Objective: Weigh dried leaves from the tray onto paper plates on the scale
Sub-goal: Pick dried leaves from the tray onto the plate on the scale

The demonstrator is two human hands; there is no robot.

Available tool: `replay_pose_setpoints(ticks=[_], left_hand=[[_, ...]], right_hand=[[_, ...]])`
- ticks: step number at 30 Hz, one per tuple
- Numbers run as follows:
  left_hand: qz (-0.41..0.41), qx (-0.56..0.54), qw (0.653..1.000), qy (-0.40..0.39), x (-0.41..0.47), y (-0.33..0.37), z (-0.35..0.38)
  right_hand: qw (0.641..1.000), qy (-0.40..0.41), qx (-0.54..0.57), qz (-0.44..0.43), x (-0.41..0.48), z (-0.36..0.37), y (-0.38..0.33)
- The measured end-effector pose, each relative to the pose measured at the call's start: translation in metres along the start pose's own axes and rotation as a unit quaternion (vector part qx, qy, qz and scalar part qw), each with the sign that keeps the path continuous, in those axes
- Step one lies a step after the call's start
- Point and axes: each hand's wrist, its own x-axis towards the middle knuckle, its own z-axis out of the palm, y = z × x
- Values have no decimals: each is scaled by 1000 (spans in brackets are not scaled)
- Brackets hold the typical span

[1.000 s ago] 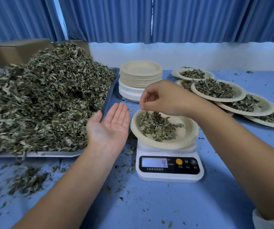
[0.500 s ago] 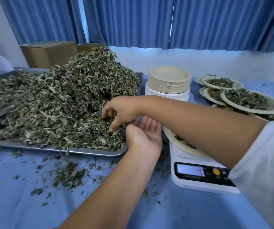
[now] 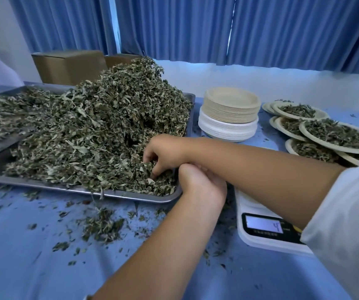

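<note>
Centre frame: right hand (image 3: 163, 154) pinches dried leaves (image 3: 100, 131) at a corner of the tray (image 3: 130, 197); left hand (image 3: 202, 185) lies open under its wrist, likely catching strays before the scale (image 3: 260, 239), lower right.

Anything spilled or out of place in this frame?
Yes. Dried leaves are spilled on the blue table in front of the tray, with one thicker clump below its front rim and crumbs scattered towards the scale. A few strands hang over the rim.
</note>
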Motion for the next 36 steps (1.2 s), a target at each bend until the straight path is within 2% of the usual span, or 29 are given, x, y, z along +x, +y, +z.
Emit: replay_pose_setpoints(ticks=[3, 8, 11, 16, 20, 28, 36], left_hand=[[18, 38, 998, 38, 1, 1, 3], [-7, 80, 996, 37, -1, 3, 2], [-10, 73, 997, 33, -2, 5, 3], [-11, 63, 998, 7, -6, 6, 5], [-3, 56, 998, -3, -7, 7, 6], [10, 84, 996, -10, -10, 5, 10], [7, 113, 993, -25, -18, 0, 9]], right_hand=[[999, 33, 16, 8, -6, -9, 4], [993, 96, 54, 34, -17, -28, 16], [983, 124, 129, 50, -28, -38, 21], [938, 177, 289, 72, -55, -52, 27], [901, 206, 373, 87, -86, -60, 35], [936, 204, 245, 150, -175, -67, 76], [945, 179, 179, 207, -208, -53, 93]])
